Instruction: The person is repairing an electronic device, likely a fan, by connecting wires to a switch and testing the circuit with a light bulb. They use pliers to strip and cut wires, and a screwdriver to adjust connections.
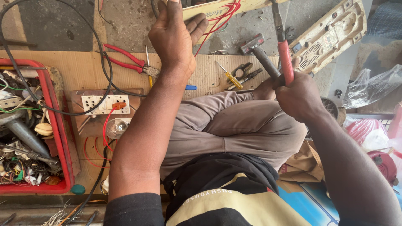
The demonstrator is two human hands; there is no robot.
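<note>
Pliers (281, 39) stand upright in the clenched right hand (298, 95), just right of the panel (217, 9) pressed under the flat-open left hand (173, 37).

Around the one red crate (56, 125): two hands above its right, the left hand (173, 37) and the right hand (298, 95). One red-handled pliers (125, 58), one hammer (261, 52) and one yellow screwdriver (228, 76) lie beyond it (further small tools are unclear). One bulb (116, 127) sits beside it.
</note>
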